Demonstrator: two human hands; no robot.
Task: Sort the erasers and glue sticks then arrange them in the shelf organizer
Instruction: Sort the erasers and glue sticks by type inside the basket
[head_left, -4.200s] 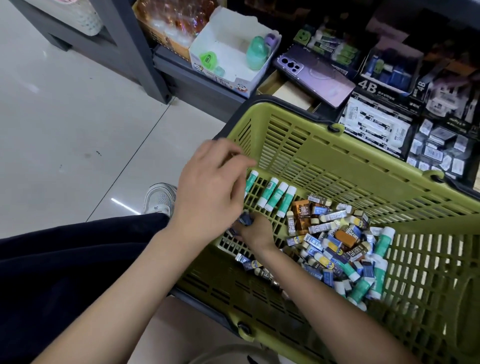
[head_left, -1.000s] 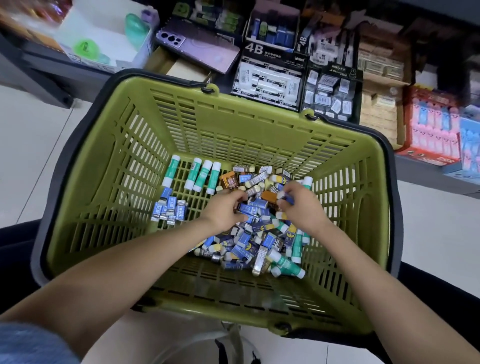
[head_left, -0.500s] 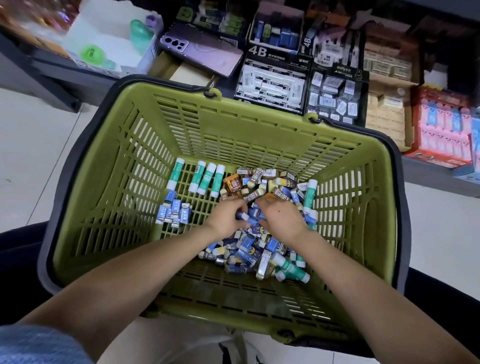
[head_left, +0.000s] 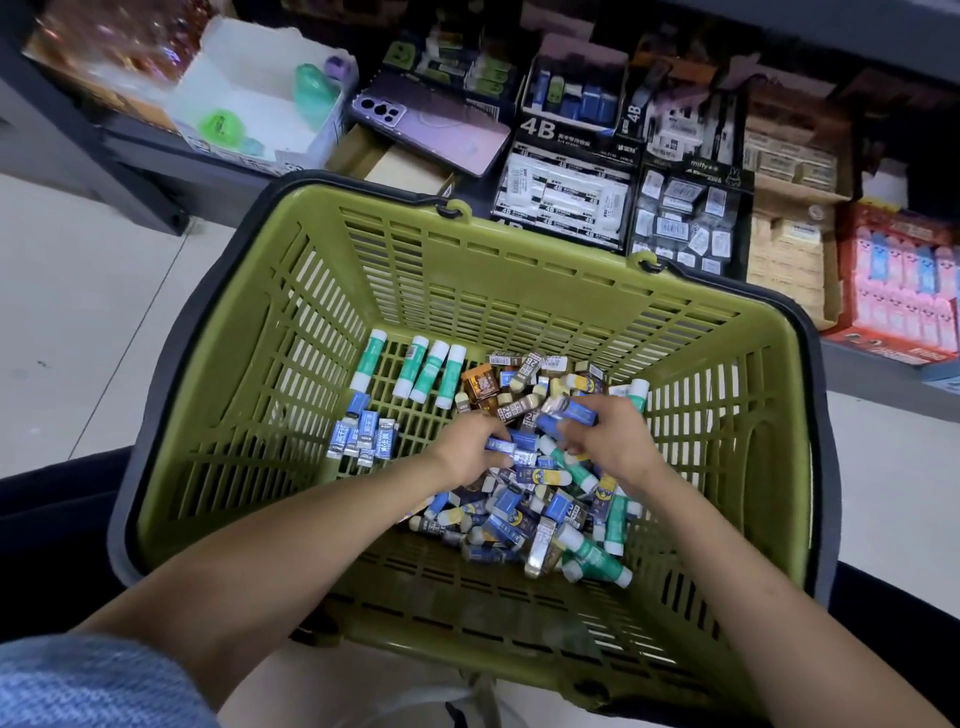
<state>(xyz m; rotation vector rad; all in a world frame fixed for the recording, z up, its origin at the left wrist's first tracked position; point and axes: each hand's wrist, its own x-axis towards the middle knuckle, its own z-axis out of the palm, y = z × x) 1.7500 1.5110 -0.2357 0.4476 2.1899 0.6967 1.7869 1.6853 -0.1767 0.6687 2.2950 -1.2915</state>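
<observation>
Green basket (head_left: 519, 291), left grip (head_left: 467, 452) and right grip (head_left: 608, 441) pinching blue erasers (head_left: 576, 413), open mesh (head_left: 441, 571) nearside.

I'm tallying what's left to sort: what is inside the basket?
Four glue sticks in a row, grouped blue erasers beside them, and a mixed pile. The left hand and right hand grip erasers there, hiding what lies beneath. The pile's lower layers are covered too.
</observation>
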